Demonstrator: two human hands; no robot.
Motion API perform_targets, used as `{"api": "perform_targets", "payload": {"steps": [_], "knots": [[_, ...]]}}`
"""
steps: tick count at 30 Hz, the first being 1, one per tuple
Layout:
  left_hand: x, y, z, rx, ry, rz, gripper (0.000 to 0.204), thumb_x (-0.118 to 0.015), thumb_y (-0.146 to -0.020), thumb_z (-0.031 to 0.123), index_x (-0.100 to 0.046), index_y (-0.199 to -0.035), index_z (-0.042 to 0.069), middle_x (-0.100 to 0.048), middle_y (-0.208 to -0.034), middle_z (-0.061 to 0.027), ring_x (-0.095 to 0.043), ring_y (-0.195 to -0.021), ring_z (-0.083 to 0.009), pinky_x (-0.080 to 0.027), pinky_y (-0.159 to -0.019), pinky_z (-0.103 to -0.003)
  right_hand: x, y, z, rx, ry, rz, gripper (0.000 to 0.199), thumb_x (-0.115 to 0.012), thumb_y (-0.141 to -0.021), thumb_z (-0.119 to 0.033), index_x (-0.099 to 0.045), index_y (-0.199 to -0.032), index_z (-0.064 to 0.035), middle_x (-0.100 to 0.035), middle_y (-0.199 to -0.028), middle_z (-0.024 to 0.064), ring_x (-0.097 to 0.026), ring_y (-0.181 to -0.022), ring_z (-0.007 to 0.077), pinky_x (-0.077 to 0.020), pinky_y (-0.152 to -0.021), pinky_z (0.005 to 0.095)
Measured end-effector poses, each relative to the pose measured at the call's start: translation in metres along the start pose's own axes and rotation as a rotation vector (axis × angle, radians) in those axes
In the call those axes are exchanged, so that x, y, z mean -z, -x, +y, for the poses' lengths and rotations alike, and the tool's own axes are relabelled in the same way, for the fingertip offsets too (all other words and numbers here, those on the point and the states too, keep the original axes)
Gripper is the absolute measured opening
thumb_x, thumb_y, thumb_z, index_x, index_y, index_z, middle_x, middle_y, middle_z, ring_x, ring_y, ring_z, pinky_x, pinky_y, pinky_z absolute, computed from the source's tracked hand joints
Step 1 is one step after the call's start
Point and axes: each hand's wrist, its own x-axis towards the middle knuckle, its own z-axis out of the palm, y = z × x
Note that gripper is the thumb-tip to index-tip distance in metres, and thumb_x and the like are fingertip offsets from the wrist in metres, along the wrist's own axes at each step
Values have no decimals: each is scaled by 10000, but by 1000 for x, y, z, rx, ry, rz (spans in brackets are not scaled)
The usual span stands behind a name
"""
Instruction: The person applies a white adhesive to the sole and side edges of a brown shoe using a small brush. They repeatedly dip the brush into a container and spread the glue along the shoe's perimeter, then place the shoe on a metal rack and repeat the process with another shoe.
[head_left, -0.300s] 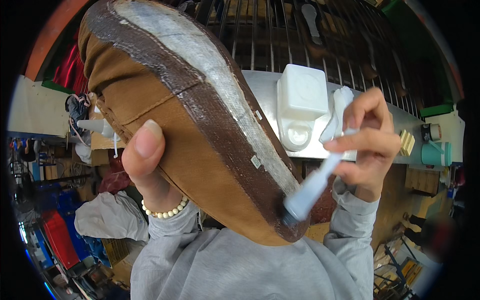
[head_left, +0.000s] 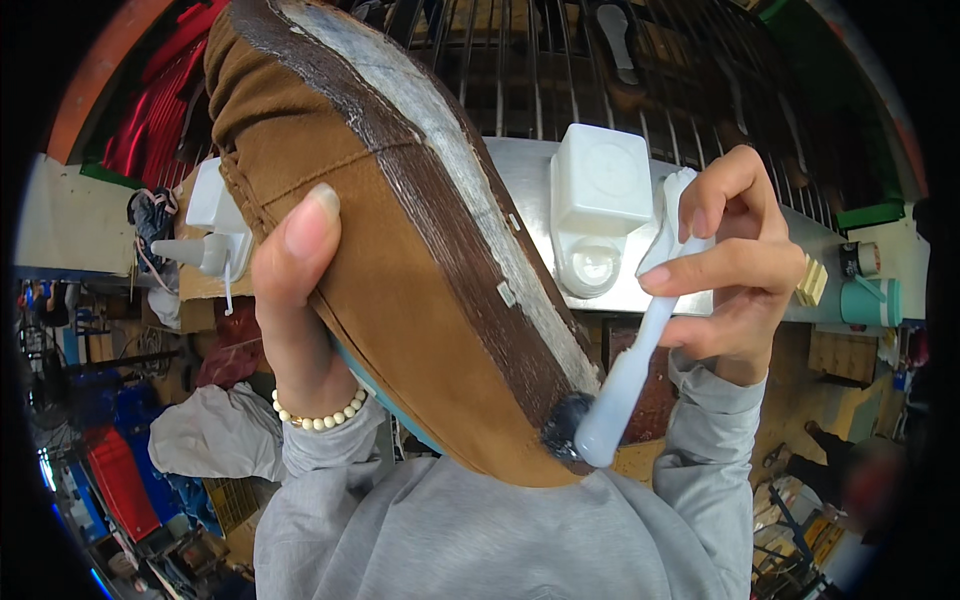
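A brown suede shoe upper (head_left: 390, 290) is held up tilted before me, its underside turned up. Dark, wet-looking coating runs along the bottom margin around a greyish-white middle strip (head_left: 480, 220). My left hand (head_left: 300, 270) grips it from the left side, thumb on the suede and fingers hidden behind. In my right hand (head_left: 745, 260) a white-handled brush (head_left: 632, 380) is pinched between thumb and fingers. Its dark bristles (head_left: 568, 422) press on the margin at the near end of the upper.
Beyond the upper, a white square pot with a round cup (head_left: 602, 185) stands on a metal table (head_left: 525, 165). Behind it lies a rack of metal bars (head_left: 500, 80). Another white dispenser (head_left: 210, 250) is at the left, a teal mug (head_left: 868, 302) at the right.
The brush has swung more upright, with its bristles now visible on the near end. The upper has shifted slightly right and turned a little, exposing more of the left dispenser.
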Motion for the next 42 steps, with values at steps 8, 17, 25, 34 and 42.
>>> {"api": "perform_targets", "payload": {"steps": [8,17,25,34,42], "knots": [[1,-9,-4,152,222,-5,475,-619,-933,323,-594,-1252,-28,-701,-1132,-161,-710,-969,-231,-585,-856,-341,-6,-2,10,47,-90,-8,478,-953,-513,-477,-823,-846,-159,-431,-932,31,-488,-827,186,-377,-686,274],[10,-5,-29,538,350,47,460,-630,-962,383,-610,-1262,35,-702,-1154,-123,-711,-981,-201,-607,-860,-345,-22,-24,18,36,-300,-61,469,-972,-491,-405,-829,-854,-146,-442,-935,29,-486,-843,183,-371,-701,267],[14,9,-42,764,468,-55,551,-549,-975,529,-590,-1297,83,-680,-1159,-102,-682,-999,-206,-582,-860,-364,-46,-39,29,83,-453,-63,403,-958,-496,-248,-838,-868,-149,-464,-896,7,-492,-825,150,-376,-673,267],[21,8,-64,930,784,-120,567,-475,-994,557,-582,-1305,94,-692,-1097,-92,-708,-917,-194,-600,-801,-345,-51,-46,21,-26,-383,-89,405,-952,-547,-362,-833,-855,-128,-475,-890,20,-492,-817,162,-365,-687,264],[2,24,-49,929,463,67,548,-495,-1011,476,-516,-1336,36,-644,-1171,-146,-710,-945,-219,-620,-795,-346,-49,-49,27,60,-470,-150,422,-967,-515,-358,-833,-854,-144,-480,-889,18,-489,-814,162,-375,-668,267]]}}
